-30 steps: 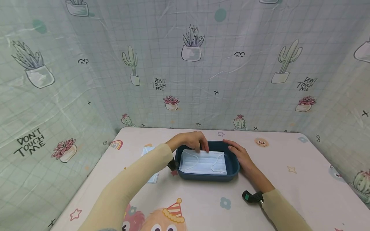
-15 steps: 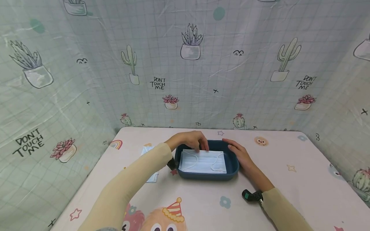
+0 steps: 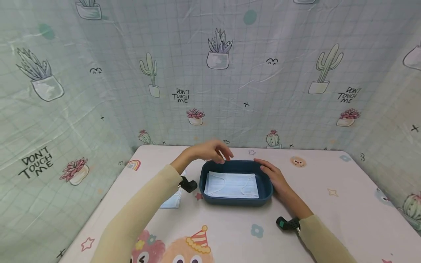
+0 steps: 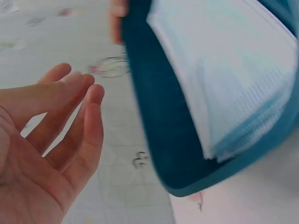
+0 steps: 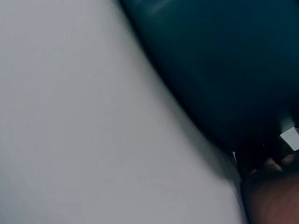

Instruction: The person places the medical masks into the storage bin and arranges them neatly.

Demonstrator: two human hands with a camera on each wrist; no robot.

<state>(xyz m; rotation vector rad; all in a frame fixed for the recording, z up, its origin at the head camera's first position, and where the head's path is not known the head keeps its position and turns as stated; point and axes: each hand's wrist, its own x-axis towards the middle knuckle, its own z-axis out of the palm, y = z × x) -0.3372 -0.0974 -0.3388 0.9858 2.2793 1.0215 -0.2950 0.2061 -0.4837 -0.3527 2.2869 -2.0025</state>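
Note:
My left hand (image 3: pixel 212 150) is raised just beyond the back left rim of a dark blue plastic box (image 3: pixel 231 201), its fingers loosely bent and holding nothing. In the left wrist view, the thumb and fingers of this hand (image 4: pixel 60 126) stand apart from the box wall. Inside the box lies a stack of pale blue face masks (image 3: pixel 232 185), the white ear loops showing on the top one. My right hand (image 3: pixel 275 176) rests on the back right corner of the box, fingers stretched along the rim. In the right wrist view its fingers are mostly dark against the outer wall.
More face masks (image 3: pixel 172 201) lie on the table left of the box, partly hidden under my left forearm. The table cover (image 3: pixel 230 233) is pale pink with cartoon prints. A curtain (image 3: pixel 256 120) printed with cacti hangs behind and at both sides.
My left hand has come up off the face masks and out of the box, moving back and left. The mask stack stays in the box. The right hand keeps its place.

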